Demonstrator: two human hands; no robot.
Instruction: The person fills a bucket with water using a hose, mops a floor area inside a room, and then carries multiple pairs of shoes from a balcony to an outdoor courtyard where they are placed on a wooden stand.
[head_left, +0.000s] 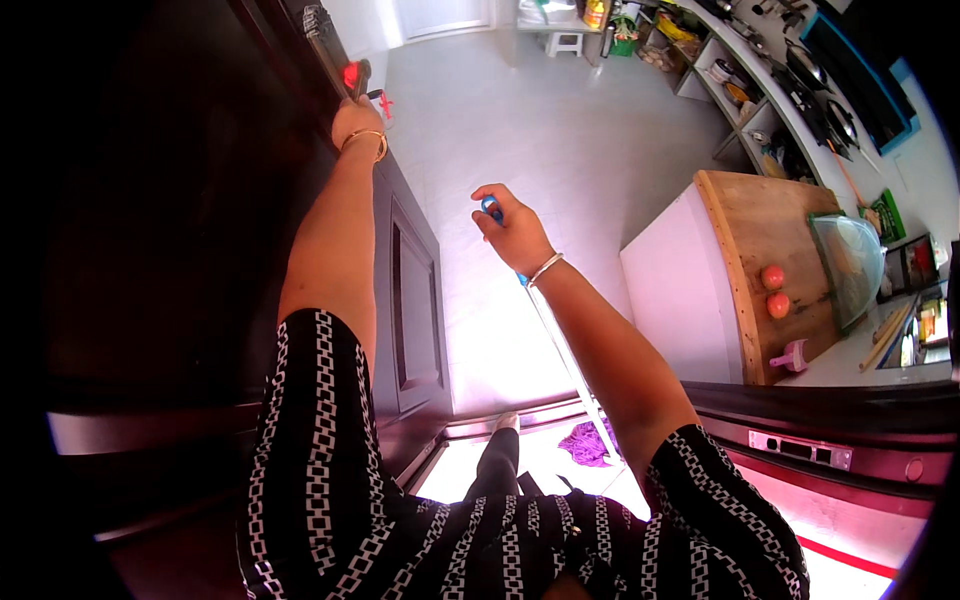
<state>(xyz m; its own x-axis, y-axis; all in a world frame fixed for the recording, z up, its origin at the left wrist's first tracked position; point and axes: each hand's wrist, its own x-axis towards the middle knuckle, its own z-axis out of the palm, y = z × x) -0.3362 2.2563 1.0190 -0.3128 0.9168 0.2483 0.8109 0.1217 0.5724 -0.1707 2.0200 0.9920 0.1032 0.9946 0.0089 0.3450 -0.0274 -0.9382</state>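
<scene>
My left hand (357,118) is closed round the handle of the dark brown door (415,290) at left; something red hangs by the handle. In front of me, my right hand (518,228) grips the blue-topped pole of a mop (565,352). The mop's pole slants down past my right forearm. Its purple strands (588,443) rest on the pale floor beyond the threshold, close to my foot (508,422).
On the right stands a wooden-topped counter (740,230) with two red round fruits (775,290), a mesh food cover (850,265) and a pink utensil (792,356). Shelves (730,95) with pans line the far right. A white stool (564,43) is at the back. The door frame (880,450) has a metal strike plate.
</scene>
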